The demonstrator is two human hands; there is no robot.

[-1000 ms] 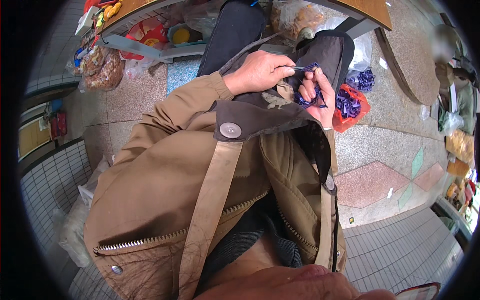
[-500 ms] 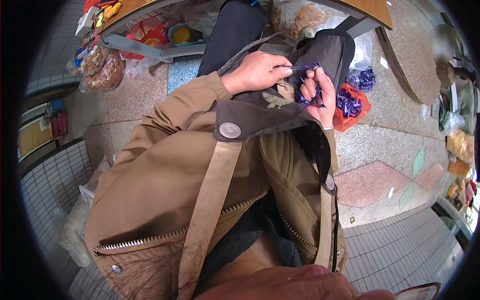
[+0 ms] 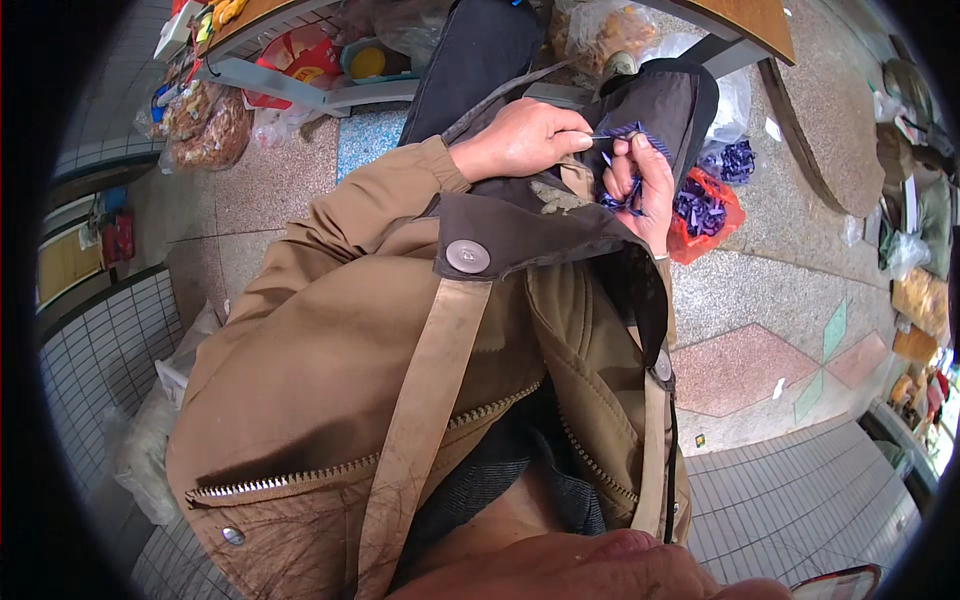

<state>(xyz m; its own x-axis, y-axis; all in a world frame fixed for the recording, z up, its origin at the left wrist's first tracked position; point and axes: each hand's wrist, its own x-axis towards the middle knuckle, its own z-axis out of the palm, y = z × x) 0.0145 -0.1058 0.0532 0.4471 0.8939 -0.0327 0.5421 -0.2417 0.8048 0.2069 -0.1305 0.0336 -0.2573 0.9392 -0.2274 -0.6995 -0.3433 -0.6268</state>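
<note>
Below, speckled stone floor spreads under the fingers; left hand and right hand pinch a purple strip, red bag just beside.

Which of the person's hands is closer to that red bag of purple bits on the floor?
Right. The right hand, pinching purple strips, sits just left of the red bag in the picture. The left hand is farther left, beyond the right hand.
</note>
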